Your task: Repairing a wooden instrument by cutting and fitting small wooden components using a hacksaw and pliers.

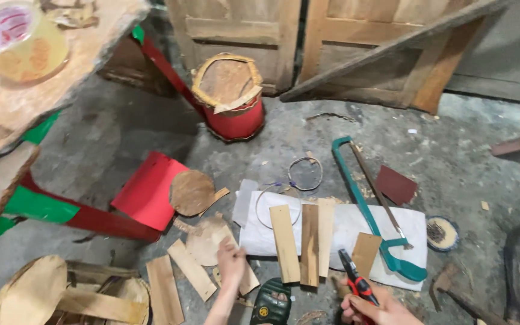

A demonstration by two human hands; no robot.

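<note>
Three upright slats (308, 242) (side by side) lie between left hand (231, 260) and right hand (375, 308).

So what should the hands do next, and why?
Probably the left hand should lift the wooden strip it is touching and bring it toward the pliers. The right hand already holds the pliers, tips pointing up at the white sheet, with nothing visible between them. The green hacksaw lies untouched.

Wood slats (302, 241) crowd front; bare floor (464, 162) beyond hacksaw (368, 210).
</note>
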